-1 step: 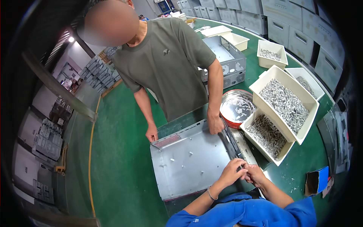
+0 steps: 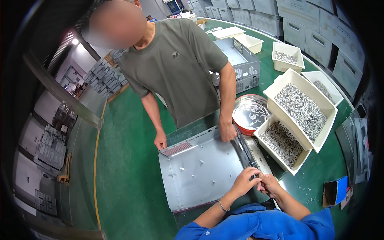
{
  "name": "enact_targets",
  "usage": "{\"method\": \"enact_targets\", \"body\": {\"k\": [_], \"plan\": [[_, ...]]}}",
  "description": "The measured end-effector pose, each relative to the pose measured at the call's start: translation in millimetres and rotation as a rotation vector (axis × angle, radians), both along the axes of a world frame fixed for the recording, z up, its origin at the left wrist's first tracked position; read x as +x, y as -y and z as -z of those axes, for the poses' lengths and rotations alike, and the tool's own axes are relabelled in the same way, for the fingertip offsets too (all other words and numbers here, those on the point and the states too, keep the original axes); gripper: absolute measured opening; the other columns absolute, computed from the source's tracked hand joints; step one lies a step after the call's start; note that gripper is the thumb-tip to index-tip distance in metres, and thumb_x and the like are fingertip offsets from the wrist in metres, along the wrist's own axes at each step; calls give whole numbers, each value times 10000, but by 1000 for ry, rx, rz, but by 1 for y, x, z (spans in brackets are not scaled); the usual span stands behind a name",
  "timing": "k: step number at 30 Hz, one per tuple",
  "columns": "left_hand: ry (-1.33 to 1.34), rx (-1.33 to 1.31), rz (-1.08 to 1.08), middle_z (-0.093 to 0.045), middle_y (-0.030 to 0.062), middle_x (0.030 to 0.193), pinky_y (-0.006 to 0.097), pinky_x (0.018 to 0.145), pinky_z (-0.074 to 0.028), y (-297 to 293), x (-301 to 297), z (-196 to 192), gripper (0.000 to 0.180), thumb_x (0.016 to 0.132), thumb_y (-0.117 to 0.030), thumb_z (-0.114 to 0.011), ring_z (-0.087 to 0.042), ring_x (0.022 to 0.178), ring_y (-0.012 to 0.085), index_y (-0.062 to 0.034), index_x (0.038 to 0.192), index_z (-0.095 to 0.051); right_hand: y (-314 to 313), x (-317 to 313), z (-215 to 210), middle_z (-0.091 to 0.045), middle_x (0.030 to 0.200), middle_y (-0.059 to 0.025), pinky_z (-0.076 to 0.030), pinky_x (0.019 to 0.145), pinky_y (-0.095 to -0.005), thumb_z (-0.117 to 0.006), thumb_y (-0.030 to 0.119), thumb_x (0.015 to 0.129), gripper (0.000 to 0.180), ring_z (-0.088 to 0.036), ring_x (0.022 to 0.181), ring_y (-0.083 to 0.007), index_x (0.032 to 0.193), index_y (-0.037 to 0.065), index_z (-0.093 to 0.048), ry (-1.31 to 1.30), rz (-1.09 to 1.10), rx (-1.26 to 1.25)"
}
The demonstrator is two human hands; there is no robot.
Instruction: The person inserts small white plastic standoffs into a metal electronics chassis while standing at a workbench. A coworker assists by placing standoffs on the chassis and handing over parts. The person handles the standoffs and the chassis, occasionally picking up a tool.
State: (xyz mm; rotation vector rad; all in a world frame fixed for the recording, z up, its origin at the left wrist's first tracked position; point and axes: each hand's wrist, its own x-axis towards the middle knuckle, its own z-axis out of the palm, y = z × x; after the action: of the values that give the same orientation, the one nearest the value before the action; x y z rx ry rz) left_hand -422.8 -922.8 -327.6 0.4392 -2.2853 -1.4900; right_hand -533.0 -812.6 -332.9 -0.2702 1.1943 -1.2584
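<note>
My left hand (image 2: 244, 182) and my right hand (image 2: 269, 185) meet at the near right corner of a grey sheet-metal case panel (image 2: 196, 176). The fingers of both are bent and drawn together. Whatever lies between them, if anything, is too small or hidden to make out. Several short pale standoffs rise from the panel's flat floor. Across from me a co-worker in a dark green T-shirt (image 2: 180, 68) rests one fist (image 2: 228, 131) on the panel's right side. The co-worker's other hand (image 2: 160, 141) is at its far left corner.
Right of the panel, a cream bin (image 2: 276, 100) heaped with small metal parts overlaps another cream bin (image 2: 294, 170) of them. Beside these sits a round red-rimmed tray (image 2: 240, 102). A blue open box (image 2: 341, 191) lies at the right, and perforated metal cases (image 2: 248, 74) stand behind.
</note>
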Motion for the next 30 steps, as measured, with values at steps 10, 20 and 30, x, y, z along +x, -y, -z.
{"method": "enact_targets", "body": {"k": [10, 20, 30], "plan": [[41, -103, -182, -553, 65, 745, 285, 659, -438, 30, -8, 16, 113, 774, -122, -517, -551, 721, 197, -17, 793, -554, 2, -4, -3, -398, 422, 16, -225, 299, -208, -292, 423, 880, 511, -309, 317, -72, 787, -5, -556, -72, -29, 5], [-93, 642, -664, -535, 19, 691, 170, 463, -409, 125, -70, 42, 50, 784, -60, -531, -514, 546, 74, -44, 809, -490, -7, -11, 9, -393, 448, 0, -185, 296, -186, -409, 269, 871, 281, -278, 331, -50, 808, 21, -525, 251, 145, 21], [-25, 236, -762, -541, 22, 630, 182, 419, -401, 131, -102, 61, 46, 738, 3, -547, -501, 504, 71, -24, 760, -517, -5, -11, 14, -382, 467, -1, -216, 313, -185, -410, 250, 870, 251, -286, 359, -55, 803, 32, -512, 262, 200, 44]]}}
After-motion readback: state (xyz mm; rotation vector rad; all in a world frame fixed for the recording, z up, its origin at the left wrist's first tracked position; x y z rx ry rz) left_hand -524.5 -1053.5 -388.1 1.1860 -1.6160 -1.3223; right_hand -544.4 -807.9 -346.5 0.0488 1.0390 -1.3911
